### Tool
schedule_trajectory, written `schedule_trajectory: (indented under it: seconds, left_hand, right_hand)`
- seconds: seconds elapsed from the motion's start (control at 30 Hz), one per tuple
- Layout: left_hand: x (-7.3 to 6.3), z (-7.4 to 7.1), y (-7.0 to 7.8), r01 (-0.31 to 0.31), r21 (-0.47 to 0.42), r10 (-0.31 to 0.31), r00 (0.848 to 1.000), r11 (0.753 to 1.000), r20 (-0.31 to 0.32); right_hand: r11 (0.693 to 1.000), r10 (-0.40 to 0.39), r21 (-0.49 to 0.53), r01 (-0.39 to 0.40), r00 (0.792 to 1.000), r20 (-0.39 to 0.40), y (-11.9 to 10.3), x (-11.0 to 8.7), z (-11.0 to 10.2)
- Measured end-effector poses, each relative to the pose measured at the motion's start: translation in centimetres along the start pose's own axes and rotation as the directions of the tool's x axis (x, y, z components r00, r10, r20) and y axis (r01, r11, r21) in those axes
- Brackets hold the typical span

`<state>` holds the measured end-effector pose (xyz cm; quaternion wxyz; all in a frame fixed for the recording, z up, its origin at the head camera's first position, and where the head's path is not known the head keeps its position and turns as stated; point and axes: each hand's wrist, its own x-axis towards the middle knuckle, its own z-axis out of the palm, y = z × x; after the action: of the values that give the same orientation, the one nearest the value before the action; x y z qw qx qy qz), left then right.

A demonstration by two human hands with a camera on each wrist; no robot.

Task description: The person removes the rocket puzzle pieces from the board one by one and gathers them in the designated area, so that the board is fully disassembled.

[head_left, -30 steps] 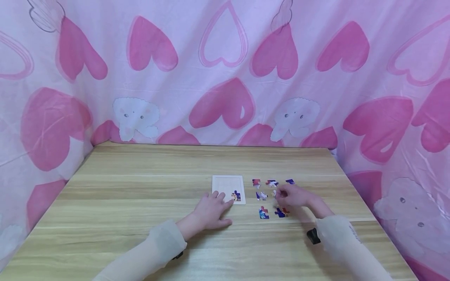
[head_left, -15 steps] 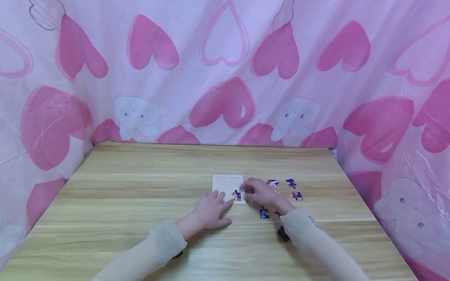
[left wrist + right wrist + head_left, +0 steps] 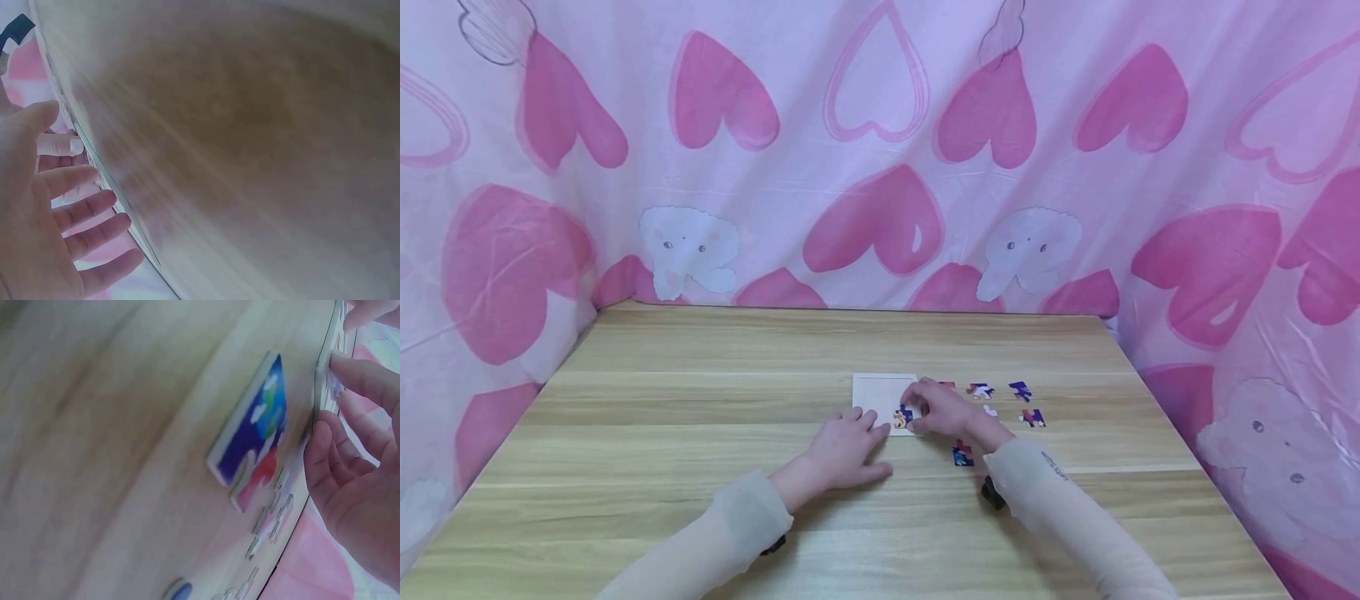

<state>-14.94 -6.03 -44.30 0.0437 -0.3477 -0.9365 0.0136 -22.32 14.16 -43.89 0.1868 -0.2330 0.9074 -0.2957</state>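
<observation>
a: nearest first. what's by the sleeves?

b: left hand (image 3: 842, 450) lies flat on the table (image 3: 700, 392), fingers straight and spread, tips touching the near-left corner of the tray (image 3: 880, 390). holds nothing. left wrist cam shows same: fingers splayed, relaxed.

a: right hand?

b: right hand (image 3: 942, 410) is at the tray's near-right corner, fingers curled, pinching a piece (image 3: 910, 413) w/ fingertips. piece sits at that corner, next to a piece w/ orange and blue already in the tray. can't tell if it's seated or just above the slot.

a: loose pieces?

b: one blue/red piece (image 3: 962, 454) on the table just near side of the right wrist; right wrist cam shows it up close (image 3: 253, 434), flat on the wood. farther right: a small white bit (image 3: 990, 410), a red/purple one (image 3: 1032, 417), then two more further back (image 3: 979, 390) (image 3: 1019, 389). all apart from each other.

a: behind?

b: pink heart cloth (image 3: 880, 150) hangs round the table's back and sides.
</observation>
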Motion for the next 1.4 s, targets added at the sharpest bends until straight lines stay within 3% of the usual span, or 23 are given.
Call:
schedule_trajectory:
  seconds: [0.23,0.47,0.6,0.83,1.07,1.23,1.4]
  left_hand:
    - [-0.1,-0.1,-0.1,-0.002,-0.013,0.002,1.000,1.000,-0.009]
    - [-0.2,0.0,-0.1,-0.006,-0.013,0.006,1.000,1.000,-0.010]
    - [-0.2,-0.1,-0.1,-0.010,-0.014,0.010,1.000,1.000,-0.008]
    - [-0.2,-0.1,-0.3,-0.007,-0.021,0.007,1.000,1.000,0.001]
    - [-0.2,-0.1,-0.3,0.000,-0.023,0.000,1.000,1.000,0.001]
    - [-0.1,0.0,-0.3,0.001,-0.024,-0.001,1.000,1.000,0.008]
    - [-0.1,0.0,-0.3,-0.001,-0.026,0.001,1.000,1.000,0.015]
  right_hand:
    - [0.992,-0.064,0.104,0.065,0.998,-0.019,0.3,-0.6,0.0]
    - [0.975,-0.162,0.140,0.171,0.984,-0.073,2.4,-2.9,-1.9]
    - [0.980,-0.146,0.125,0.155,0.986,-0.078,3.6,-4.7,-3.4]
    - [0.982,-0.087,0.161,0.097,0.994,-0.065,3.1,-8.4,-6.3]
    - [0.970,-0.111,0.210,0.124,0.991,-0.070,7.9,-9.4,-7.1]
    - [0.959,-0.125,0.246,0.138,0.990,-0.067,9.6,-10.5,-7.8]
    - [0.961,-0.089,0.257,0.097,0.995,-0.044,11.5,-11.6,-8.2]
